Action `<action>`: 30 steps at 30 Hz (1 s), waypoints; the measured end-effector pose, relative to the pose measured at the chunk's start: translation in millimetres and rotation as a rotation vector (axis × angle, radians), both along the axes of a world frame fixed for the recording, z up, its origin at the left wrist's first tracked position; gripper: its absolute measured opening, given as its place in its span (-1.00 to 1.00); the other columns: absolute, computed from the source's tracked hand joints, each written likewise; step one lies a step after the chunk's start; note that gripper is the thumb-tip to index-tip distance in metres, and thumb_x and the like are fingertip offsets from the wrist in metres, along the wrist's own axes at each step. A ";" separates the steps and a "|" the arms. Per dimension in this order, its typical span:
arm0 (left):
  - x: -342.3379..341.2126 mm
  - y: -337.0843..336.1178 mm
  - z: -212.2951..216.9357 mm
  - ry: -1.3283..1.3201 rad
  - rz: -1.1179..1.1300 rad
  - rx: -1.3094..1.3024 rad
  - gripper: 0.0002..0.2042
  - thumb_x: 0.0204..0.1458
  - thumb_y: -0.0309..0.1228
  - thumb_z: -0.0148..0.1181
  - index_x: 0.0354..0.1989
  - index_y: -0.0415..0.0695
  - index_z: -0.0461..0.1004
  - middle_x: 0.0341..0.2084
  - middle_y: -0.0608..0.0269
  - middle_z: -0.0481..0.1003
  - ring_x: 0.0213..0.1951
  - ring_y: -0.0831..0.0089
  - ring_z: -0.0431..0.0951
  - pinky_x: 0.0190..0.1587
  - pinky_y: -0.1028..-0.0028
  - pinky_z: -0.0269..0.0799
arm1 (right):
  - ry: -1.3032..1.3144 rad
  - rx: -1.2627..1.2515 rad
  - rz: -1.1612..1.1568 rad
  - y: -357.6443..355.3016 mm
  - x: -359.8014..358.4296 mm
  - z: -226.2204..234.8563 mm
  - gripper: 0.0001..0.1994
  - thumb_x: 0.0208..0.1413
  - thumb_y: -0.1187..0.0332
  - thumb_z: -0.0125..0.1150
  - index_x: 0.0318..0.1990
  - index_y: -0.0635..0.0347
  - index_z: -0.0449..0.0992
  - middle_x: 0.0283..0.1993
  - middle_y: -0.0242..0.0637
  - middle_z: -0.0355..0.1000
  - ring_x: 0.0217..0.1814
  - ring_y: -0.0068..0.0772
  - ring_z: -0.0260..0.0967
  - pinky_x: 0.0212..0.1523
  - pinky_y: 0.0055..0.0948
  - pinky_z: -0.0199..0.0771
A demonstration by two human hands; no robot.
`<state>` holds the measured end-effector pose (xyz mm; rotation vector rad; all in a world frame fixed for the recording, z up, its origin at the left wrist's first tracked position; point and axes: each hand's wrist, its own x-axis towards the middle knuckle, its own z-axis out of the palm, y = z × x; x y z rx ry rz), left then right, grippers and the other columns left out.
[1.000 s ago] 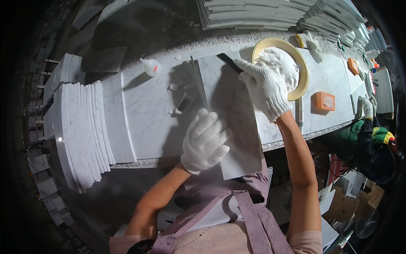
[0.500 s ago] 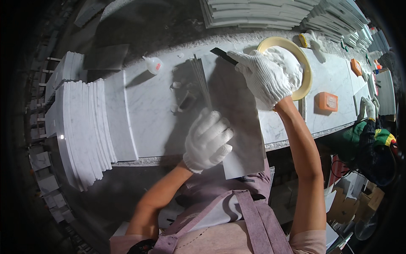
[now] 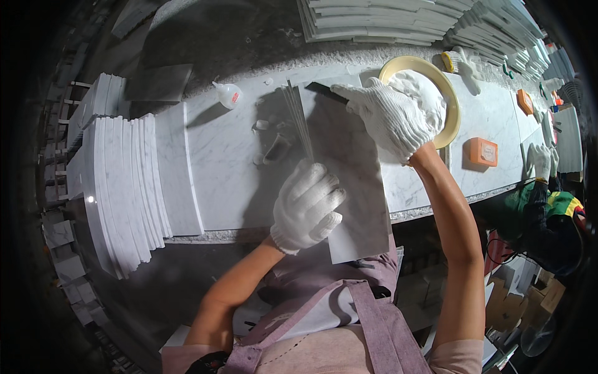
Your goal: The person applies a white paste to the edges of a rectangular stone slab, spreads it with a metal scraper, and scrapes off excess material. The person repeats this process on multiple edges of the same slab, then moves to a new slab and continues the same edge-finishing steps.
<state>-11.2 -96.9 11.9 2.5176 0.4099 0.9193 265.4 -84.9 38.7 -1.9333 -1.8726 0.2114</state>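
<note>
My left hand point(image 3: 309, 209), in a white knit glove, has its fingers curled round the near left edge of a grey-veined marble tile point(image 3: 346, 149). Several thin tile edges point(image 3: 295, 118) show just beyond that hand. My right hand point(image 3: 395, 118), also gloved, grips a dark flat scraper point(image 3: 325, 92), whose free end points left over the tile's far end. Part of the scraper is hidden inside the glove. Directly behind the right hand, a cream-coloured bowl point(image 3: 454, 112) holds a white mass point(image 3: 418, 87), partly covered by the glove.
Upright marble tiles point(image 3: 124, 187) are packed at the left. A small white bottle point(image 3: 227, 95) and pale fragments point(image 3: 276, 148) lie on the bench point(image 3: 218, 168). An orange block point(image 3: 483, 151) sits right of the bowl. Slabs point(image 3: 374, 19) are stacked behind; a co-worker's gloved hand point(image 3: 541, 161) is far right.
The scraper's free end has shifted slightly left and toward me, and my right hand has moved slightly with it. My left hand stays nearly still at the tile edge.
</note>
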 end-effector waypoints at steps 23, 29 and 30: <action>-3.4 -4.7 -5.5 0.026 0.037 -0.031 -0.65 0.27 -0.09 0.10 -0.13 -0.09 0.69 -0.01 0.13 0.57 0.19 -0.01 0.49 0.30 -0.15 0.42 | 0.103 -0.139 0.044 17.6 -9.9 27.6 -0.69 0.34 0.37 0.07 0.12 -0.08 0.67 -0.11 -0.19 0.65 -0.15 -0.03 0.61 -0.12 -0.11 0.59; -3.9 -4.0 -5.8 0.058 0.032 -0.003 -0.64 0.29 -0.08 0.08 -0.13 -0.08 0.69 -0.01 0.14 0.57 0.20 0.00 0.49 0.32 -0.14 0.41 | 0.040 -0.093 0.013 23.3 -7.8 23.5 -0.71 0.34 0.35 0.07 0.07 -0.02 0.68 -0.15 -0.14 0.64 -0.12 0.04 0.62 -0.11 -0.07 0.58; -4.0 -4.0 -5.7 0.059 0.028 -0.010 -0.63 0.29 -0.08 0.08 -0.13 -0.09 0.69 -0.01 0.13 0.57 0.20 0.00 0.49 0.32 -0.15 0.41 | 0.038 -0.125 -0.032 26.6 -8.7 23.8 -0.72 0.33 0.34 0.07 0.06 0.00 0.68 -0.16 -0.13 0.64 -0.12 0.04 0.61 -0.11 -0.07 0.58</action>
